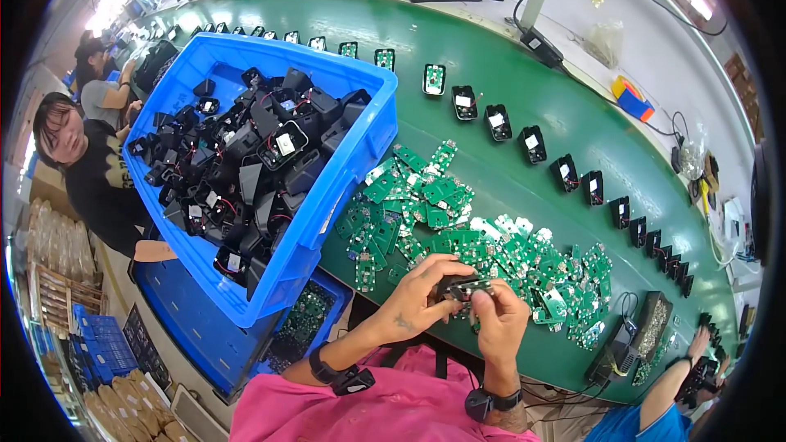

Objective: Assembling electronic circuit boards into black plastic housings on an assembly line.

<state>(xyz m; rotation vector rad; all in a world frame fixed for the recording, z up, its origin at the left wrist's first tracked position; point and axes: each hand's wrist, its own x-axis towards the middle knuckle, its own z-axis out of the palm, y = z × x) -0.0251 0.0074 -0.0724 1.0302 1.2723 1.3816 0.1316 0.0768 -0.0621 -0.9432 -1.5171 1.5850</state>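
My left hand (427, 293) is wrapped round a small black plastic housing (460, 286), held above the near edge of the green table. From the other side, my right hand (499, 317) pinches the same housing with thumb and fingers. What looks like part of a circuit board shows at its open face, but my fingers cover much of it. Just beyond my hands lies a spread pile of green circuit boards (458, 241). To the left, a large blue bin (315, 233) holds many black housings (266, 119), some with red wires.
A curved row of black housings (497, 121) runs along the green table (524, 184). At the right stand a black power unit (614, 352) and a metal-filled tray (652, 323). A blue-sleeved co-worker's arm (675, 368) reaches in at lower right; another person (102, 180) stands left.
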